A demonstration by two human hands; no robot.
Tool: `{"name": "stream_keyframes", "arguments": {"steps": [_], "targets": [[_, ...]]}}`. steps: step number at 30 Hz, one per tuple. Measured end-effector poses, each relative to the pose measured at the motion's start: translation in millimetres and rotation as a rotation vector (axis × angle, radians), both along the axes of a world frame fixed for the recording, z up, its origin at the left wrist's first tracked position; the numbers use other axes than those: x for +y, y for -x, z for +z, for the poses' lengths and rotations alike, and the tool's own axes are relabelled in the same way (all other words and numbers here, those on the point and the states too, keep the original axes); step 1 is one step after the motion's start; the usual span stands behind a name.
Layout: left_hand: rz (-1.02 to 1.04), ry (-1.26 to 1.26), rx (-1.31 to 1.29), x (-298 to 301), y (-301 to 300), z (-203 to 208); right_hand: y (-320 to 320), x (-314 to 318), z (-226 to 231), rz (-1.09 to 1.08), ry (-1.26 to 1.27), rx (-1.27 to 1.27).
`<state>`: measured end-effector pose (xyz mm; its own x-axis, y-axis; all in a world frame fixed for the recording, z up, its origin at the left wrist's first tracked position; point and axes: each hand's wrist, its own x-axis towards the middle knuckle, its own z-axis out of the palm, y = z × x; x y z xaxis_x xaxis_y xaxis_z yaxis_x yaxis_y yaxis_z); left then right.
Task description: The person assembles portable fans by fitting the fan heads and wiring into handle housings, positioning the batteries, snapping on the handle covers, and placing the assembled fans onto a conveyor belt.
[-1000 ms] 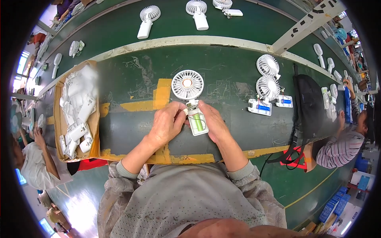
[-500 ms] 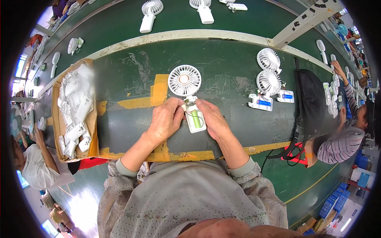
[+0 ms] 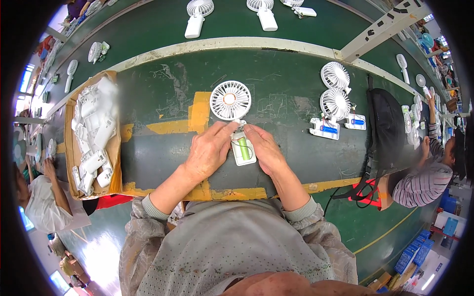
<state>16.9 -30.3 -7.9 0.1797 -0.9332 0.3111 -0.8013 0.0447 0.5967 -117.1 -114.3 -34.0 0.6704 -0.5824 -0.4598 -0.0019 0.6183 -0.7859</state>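
A white handheld fan point(image 3: 230, 100) lies on the green-black bench in front of me, its round grille away from me. Its handle is uncovered, and a green battery point(image 3: 244, 148) with a thin dark wire shows inside. My left hand point(image 3: 209, 148) is closed at the neck of the fan, fingertips pressed on the top of the handle. From the other side my right hand point(image 3: 265, 149) grips the handle's right edge, thumb near the neck. Both sets of fingertips partly hide the small parts at the joint.
At left stands a cardboard box point(image 3: 118, 170) of white plastic casings. Two more fans point(image 3: 335, 103) with blue batteries lie to the right, beside a black bag point(image 3: 387, 130). Beyond the bench's pale rail, a green belt point(image 3: 227, 24) carries several fans. People work at both sides.
My left fingers have shifted up and over the fan's neck, pressing on it. Fans on the far belt have moved right. The co-worker at right has raised an arm.
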Motion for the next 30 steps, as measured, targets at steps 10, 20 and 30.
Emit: {"name": "stream_keyframes", "arguments": {"steps": [10, 20, 30], "targets": [[-0.103, -0.063, -0.187, -2, 0, -1, 4, 0, 1, 0.117, 0.048, -0.125], [-0.176, -0.122, -0.211, -10, -3, 6, 2, 1, -1, 0.12, 0.11, -0.072], [-0.011, -0.114, 0.04, -13, -1, 6, -7, -16, 1, 0.12, -0.012, 0.07]]}}
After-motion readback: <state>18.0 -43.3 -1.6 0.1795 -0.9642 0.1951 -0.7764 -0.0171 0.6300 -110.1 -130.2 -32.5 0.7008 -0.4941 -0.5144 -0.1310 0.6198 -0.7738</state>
